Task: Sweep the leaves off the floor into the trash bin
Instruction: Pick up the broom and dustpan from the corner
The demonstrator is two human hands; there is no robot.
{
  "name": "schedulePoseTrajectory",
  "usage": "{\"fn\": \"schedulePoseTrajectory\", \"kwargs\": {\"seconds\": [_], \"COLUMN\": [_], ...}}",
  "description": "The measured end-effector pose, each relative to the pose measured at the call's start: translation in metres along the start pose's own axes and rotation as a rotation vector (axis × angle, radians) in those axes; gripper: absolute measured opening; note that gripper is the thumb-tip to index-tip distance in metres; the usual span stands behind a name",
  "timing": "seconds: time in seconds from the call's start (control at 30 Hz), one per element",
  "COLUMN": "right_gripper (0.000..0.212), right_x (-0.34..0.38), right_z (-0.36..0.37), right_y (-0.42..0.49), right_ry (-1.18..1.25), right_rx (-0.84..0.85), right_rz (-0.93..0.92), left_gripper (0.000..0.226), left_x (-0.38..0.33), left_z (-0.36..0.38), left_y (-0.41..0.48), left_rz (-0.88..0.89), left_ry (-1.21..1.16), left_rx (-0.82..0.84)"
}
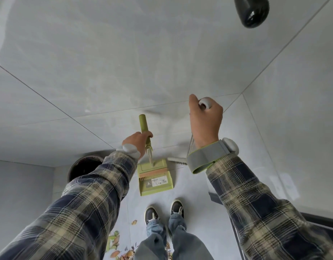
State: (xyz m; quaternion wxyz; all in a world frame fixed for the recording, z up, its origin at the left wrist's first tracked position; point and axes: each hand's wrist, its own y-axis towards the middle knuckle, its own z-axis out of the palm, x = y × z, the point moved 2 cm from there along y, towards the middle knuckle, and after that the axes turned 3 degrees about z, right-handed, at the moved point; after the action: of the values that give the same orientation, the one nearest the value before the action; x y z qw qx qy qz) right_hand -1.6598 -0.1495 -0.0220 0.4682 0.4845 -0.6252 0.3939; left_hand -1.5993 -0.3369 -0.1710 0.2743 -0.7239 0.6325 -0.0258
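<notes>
Left hand (pixel 136 142) clenched round the green dustpan (pixel 154 177) handle; right hand (pixel 206 121) grips the broom (pixel 177 160) handle top, its bristles hidden behind the wrist.

Green dustpan (pixel 155 178) sits flat on the grey tile floor just ahead of the shoes, long green handle rising upright from its back edge, label sticker on the pan, a comb-like ridge across it. Broom: only its pale head (pixel 177 160) shows, low just right of the dustpan, with a thin shaft running up from it. Leaves (pixel 122 255), brown and green, lie scattered on the floor near the bottom edge; dark round trash bin (pixel 83 167) stands left of the dustpan, partly hidden.
</notes>
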Motion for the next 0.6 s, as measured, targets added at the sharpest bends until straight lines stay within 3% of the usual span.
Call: {"fn": "schedulePoseTrajectory", "kwargs": {"seconds": [0.13,0.33,0.4,0.43,0.6], "right_gripper": [0.044,0.044,0.032,0.024,0.025], "right_x": [-0.035,-0.071,-0.072,-0.072,-0.073], "right_z": [0.001,-0.009,-0.011,-0.012,-0.014], "right_y": [-0.007,-0.024,-0.025,-0.025,-0.031], "right_ry": [-0.071,-0.429,-0.523,-0.547,-0.437], "right_rx": [0.105,0.31,0.368,0.391,0.448], "right_rz": [0.114,0.241,0.329,0.399,0.651], "left_gripper": [0.037,0.022,0.02,0.02,0.019], "left_x": [-0.005,-0.008,-0.012,-0.015,-0.025], "left_z": [-0.002,0.012,0.016,0.018,0.016], "left_y": [-0.011,-0.028,-0.032,-0.034,-0.04], "left_rz": [0.03,0.112,0.157,0.184,0.369], "left_ry": [0.179,0.311,0.366,0.398,0.611], "left_rx": [-0.047,-0.147,-0.161,-0.168,-0.196]}}
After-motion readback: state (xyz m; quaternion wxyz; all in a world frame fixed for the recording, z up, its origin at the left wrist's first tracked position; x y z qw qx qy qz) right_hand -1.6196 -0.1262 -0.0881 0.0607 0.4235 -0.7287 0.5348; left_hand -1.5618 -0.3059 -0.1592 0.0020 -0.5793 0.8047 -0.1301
